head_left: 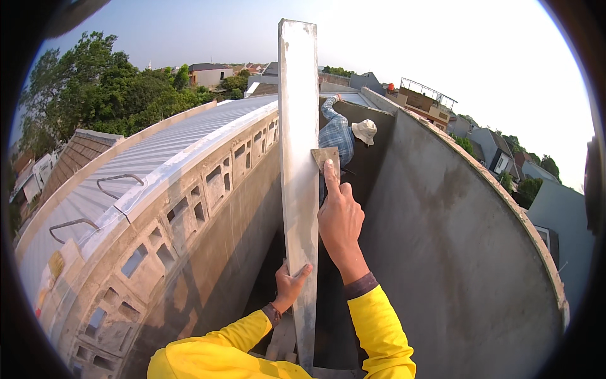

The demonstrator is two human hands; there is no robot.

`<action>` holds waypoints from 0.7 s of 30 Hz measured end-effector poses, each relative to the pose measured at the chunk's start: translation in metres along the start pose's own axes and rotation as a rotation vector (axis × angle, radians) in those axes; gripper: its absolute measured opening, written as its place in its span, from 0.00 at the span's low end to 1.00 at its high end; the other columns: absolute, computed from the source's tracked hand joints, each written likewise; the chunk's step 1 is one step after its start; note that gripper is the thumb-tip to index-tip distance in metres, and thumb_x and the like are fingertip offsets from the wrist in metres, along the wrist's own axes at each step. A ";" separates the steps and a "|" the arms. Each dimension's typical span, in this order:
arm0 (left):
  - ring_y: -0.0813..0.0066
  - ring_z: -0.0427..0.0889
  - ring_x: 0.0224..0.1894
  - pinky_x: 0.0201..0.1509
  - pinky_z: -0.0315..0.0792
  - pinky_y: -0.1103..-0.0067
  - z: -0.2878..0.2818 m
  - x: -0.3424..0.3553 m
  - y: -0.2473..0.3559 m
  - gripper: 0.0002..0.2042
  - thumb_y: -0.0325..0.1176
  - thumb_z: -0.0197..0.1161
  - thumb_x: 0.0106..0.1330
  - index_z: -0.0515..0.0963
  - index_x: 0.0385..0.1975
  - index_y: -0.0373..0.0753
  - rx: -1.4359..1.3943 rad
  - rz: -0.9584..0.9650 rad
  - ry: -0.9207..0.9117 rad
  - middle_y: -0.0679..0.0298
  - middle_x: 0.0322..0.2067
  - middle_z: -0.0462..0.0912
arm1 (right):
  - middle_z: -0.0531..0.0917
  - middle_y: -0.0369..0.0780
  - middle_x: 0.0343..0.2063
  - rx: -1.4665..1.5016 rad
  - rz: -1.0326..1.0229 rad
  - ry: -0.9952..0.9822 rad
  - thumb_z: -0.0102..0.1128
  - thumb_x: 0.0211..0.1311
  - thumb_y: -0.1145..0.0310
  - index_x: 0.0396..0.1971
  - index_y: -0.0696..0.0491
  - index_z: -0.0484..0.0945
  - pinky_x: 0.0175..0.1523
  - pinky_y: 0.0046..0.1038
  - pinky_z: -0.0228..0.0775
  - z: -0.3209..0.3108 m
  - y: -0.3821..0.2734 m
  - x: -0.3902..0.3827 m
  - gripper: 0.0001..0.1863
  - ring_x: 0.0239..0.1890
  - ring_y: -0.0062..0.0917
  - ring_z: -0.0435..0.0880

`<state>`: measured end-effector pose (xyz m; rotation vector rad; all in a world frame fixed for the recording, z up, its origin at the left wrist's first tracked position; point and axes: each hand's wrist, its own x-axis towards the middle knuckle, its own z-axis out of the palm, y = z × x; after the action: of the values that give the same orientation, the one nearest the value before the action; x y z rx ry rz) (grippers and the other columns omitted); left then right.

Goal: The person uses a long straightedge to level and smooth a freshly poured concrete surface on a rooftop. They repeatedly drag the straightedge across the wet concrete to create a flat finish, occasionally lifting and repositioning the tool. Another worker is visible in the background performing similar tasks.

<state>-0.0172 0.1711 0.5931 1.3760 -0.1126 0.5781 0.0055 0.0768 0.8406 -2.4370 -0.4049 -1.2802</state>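
Note:
A long, pale straightedge bar [298, 126] stands nearly upright in front of me, smeared with grey residue along its lower part. My left hand [291, 285] grips the bar low down, its thumb across the face and the fingers behind the left edge. In my right hand [341, 221] is a putty knife [326, 158] with a flat, mortar-stained blade. The index finger lies stretched along the blade, and the other fingers are curled around a handle that they hide. The blade's left corner meets the bar's right edge.
Another person [338, 136] in a checked shirt and pale hat leans at the far wall, beyond the bar. A grey plastered wall [454, 221] rises on the right. On the left runs a ventilation-block wall [183, 218], with a corrugated roof [158, 148] and bent metal bars [72, 224] beyond.

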 end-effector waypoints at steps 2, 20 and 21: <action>0.76 0.85 0.42 0.49 0.77 0.77 -0.001 -0.004 -0.007 0.21 0.44 0.76 0.64 0.82 0.48 0.33 0.018 -0.005 -0.004 0.62 0.41 0.88 | 0.80 0.45 0.33 0.002 -0.006 0.011 0.57 0.61 0.79 0.73 0.44 0.67 0.25 0.36 0.76 -0.004 -0.006 0.013 0.38 0.23 0.37 0.84; 0.79 0.84 0.42 0.49 0.78 0.77 0.005 -0.054 -0.023 0.21 0.43 0.75 0.65 0.82 0.48 0.34 -0.029 -0.097 -0.136 0.65 0.40 0.88 | 0.87 0.52 0.45 0.100 0.013 -0.031 0.46 0.68 0.75 0.72 0.42 0.70 0.51 0.41 0.77 -0.088 0.002 0.205 0.31 0.47 0.43 0.87; 0.79 0.84 0.41 0.48 0.78 0.77 0.005 -0.052 -0.026 0.21 0.44 0.76 0.64 0.82 0.48 0.34 -0.068 -0.106 -0.149 0.65 0.40 0.87 | 0.87 0.52 0.46 0.178 0.011 -0.057 0.46 0.70 0.74 0.72 0.42 0.70 0.51 0.39 0.76 -0.086 0.011 0.201 0.30 0.46 0.41 0.88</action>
<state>-0.0488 0.1479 0.5497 1.3500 -0.1770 0.3798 0.0577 0.0460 1.0509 -2.3268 -0.4984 -1.1218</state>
